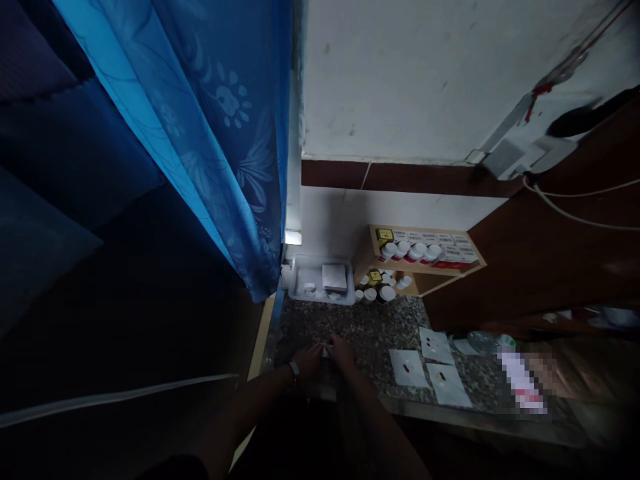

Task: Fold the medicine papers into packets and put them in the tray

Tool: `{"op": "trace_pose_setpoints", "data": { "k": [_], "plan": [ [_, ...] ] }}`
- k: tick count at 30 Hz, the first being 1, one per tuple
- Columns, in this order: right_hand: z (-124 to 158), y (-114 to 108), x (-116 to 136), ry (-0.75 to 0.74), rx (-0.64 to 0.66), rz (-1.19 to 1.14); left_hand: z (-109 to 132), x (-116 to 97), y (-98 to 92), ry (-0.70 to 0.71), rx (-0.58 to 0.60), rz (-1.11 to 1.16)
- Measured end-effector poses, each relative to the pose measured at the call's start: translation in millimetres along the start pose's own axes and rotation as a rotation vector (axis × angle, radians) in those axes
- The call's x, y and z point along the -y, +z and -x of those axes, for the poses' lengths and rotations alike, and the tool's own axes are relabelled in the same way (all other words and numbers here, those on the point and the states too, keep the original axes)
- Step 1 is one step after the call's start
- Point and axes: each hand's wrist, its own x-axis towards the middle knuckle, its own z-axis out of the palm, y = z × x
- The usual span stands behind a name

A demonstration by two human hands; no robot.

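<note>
My left hand (309,361), with a watch on its wrist, and my right hand (343,351) meet over the front of a speckled stone counter (373,327). Both pinch a small white folded paper (327,351) between their fingertips. To the right lie three white paper squares (409,368), each with a few small dark and red pills on it. The fingers are closed; the dim light hides finer detail.
A white plastic tray (300,283) with small boxes sits at the counter's back. A wooden rack (425,257) holds several white-capped bottles. A blue curtain (200,133) hangs at left. A clear plastic bottle (485,341) lies at right, wires and a socket above.
</note>
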Motion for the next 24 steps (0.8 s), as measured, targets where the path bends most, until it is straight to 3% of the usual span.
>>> {"op": "trace_pose_setpoints", "data": {
  "k": [6,11,16,19,24],
  "plan": [
    [11,14,-12,-0.092,-0.104,0.023,3,1,-1.6,0.091,0.059,-0.046],
    [24,18,-11,-0.229,-0.148,0.182,0,-1,3.5,0.036,0.017,-0.042],
    [31,24,-12,-0.317,-0.187,0.245,1,-8,-10.4,-0.006,0.024,-0.057],
    [32,27,-15,-0.341,-0.186,0.247,2,-10,-14.7,-0.01,0.047,-0.079],
    [37,25,-18,-0.346,-0.129,0.191,2,-5,-6.4,0.039,0.014,-0.101]
  ]
}}
